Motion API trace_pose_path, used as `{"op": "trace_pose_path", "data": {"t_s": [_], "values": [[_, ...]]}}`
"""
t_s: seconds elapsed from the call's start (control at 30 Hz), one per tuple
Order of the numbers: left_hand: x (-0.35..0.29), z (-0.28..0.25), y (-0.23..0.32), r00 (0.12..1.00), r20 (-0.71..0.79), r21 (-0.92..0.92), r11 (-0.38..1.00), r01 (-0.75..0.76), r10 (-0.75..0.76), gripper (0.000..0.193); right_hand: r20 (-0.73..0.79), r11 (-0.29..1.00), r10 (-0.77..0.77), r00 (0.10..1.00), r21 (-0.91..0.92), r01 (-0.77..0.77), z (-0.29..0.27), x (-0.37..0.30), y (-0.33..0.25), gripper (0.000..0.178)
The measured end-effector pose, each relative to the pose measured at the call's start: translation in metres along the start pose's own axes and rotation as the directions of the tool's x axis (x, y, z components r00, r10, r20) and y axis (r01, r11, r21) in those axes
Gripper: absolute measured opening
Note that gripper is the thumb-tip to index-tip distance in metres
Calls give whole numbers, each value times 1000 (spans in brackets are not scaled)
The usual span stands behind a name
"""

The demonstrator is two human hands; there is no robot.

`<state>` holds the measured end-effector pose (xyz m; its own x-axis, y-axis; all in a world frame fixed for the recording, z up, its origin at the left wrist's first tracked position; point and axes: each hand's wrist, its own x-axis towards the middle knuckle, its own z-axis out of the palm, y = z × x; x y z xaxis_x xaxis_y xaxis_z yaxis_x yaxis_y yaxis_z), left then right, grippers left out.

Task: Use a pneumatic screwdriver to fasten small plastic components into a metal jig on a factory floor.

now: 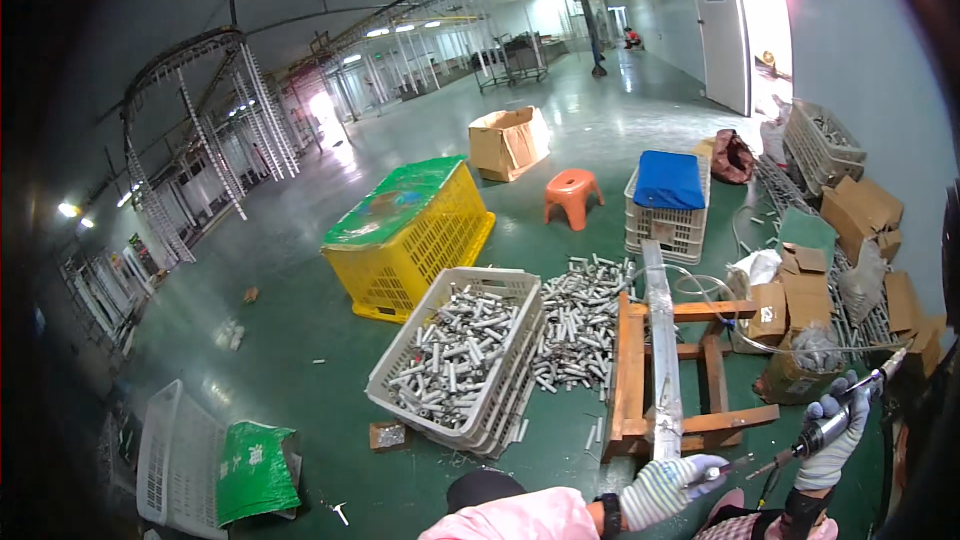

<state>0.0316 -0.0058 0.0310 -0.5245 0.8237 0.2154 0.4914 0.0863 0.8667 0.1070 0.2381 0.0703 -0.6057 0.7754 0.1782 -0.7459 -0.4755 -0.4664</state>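
Note:
My right hand (836, 440), in a striped knit glove, is wrapped round a pneumatic screwdriver (818, 434). A clear air hose (790, 349) leads to the tool's rear end. The tool's thin bit slants down toward my left hand (662, 491). That hand, gloved the same way, is closed at the near end of a wooden stand (630, 380). From its fingers a small, dark, thin piece sticks out toward the bit; its kind is too small to tell. Along the stand lies a long silvery metal bar (662, 340), close beyond my left hand.
A grey crate (385, 380) full of short metal tubes stands left of a loose tube pile (575, 325). Beyond are a yellow crate (420, 260), an orange stool (573, 195) and a blue-topped crate (640, 225). Cardboard boxes (803, 285) crowd the right wall.

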Motion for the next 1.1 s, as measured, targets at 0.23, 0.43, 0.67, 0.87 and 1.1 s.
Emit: {"op": "trace_pose_path", "data": {"t_s": [0.23, 0.43, 0.67, 0.87, 1.1], "values": [[9, -1, -50, 812, 125, -694, 535, 482, -571, 34, 88, 993, 117, 989, 18, -119, -10, -1, 7, 32], [-15, -32, -127, 619, 178, -811, 242, 533, -765, 42, 71, 987, 152, 986, 44, -156, -1, 2, 16, 33], [-8, -123, -194, 709, -5, -932, -253, -259, -705, 17, 11, 959, 268, 963, 97, -268, 9, -6, 26, 30], [6, -206, -191, 283, -754, -653, 723, -224, -593, 31, 11, 961, 272, 962, 56, -272, 3, -12, 15, 28], [-121, -116, -374, 265, -577, -416, 557, 718, -773, 29, -1, 950, 309, 951, 51, -308, 24, -18, 35, 30]]}}
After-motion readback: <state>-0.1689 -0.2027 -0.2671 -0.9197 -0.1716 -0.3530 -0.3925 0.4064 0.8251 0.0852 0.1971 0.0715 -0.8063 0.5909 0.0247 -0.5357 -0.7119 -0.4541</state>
